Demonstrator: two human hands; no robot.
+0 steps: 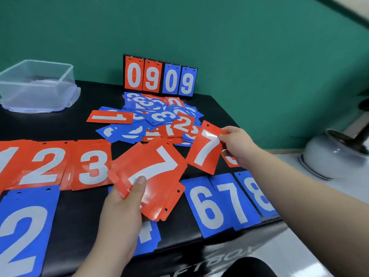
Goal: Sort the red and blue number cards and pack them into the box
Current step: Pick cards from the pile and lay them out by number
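Mid-sort: both grips on red sevens, nothing packed yet.

The right grip (237, 144) pinches a single red 7 card (206, 150) by its upper edge, tilted just beside the red stack (157, 176). That stack is topped by another 7, and the left grip (121, 212) clamps it, thumb on top and fingers beneath. On the surface (79, 206) lie a red row (48, 164) of 1, 2, 3 and a blue row (215, 204) of 2, 4, 6, 7, 8. Behind them the mixed pile (159, 118) awaits sorting. The clear box (38, 90), far left, shows no cards that I can make out, so packing looks not yet begun.
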